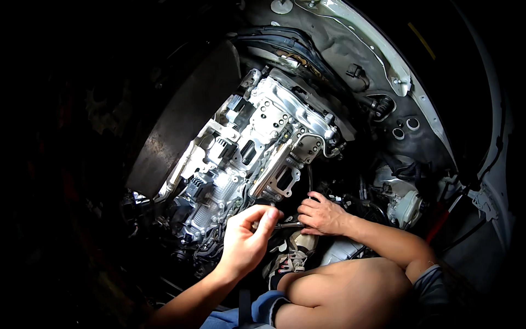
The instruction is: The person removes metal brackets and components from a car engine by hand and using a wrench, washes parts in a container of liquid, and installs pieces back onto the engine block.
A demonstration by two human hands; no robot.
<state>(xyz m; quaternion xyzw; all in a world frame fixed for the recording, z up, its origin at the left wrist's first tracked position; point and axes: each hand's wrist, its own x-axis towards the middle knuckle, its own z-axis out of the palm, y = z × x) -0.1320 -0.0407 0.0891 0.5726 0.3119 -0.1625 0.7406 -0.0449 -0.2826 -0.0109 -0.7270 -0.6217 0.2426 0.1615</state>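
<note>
- Panel (186, 120), dark and broad, stands slanted along the left side of the engine, its upper end rounded.
- Coils (197, 189), black, sit in a slanting row on the engine's left half.
- Left hand (247, 238) comes up from the lower edge, fingers curled and thumb laid over them, grasping the bar's left end.
- Engine (268, 120), bright silver under the light, lies tilted across the middle, above both hands; bolt holes and oblong openings show in its faces.
- Shorts (269, 304), blue, show at the lower edge, beside the left forearm.
- Bar (289, 225), thin and metallic, spans the gap between the hands, just below the engine's lower end and above the shoe.
- Shoe (296, 255), pale and laced, points upward under the bar.
- Right hand (326, 215) reaches in from the right, fingers bent at the bar's right end; whether they are closed on it, I cannot tell.
- Knee (356, 279), bare and bent, fills the space below the right forearm.
- Wall (339, 60), grey, curves along the upper right, with two round holes (399, 134).
- Sleeve (430, 281), grey-blue, shows at the right elbow.
</note>
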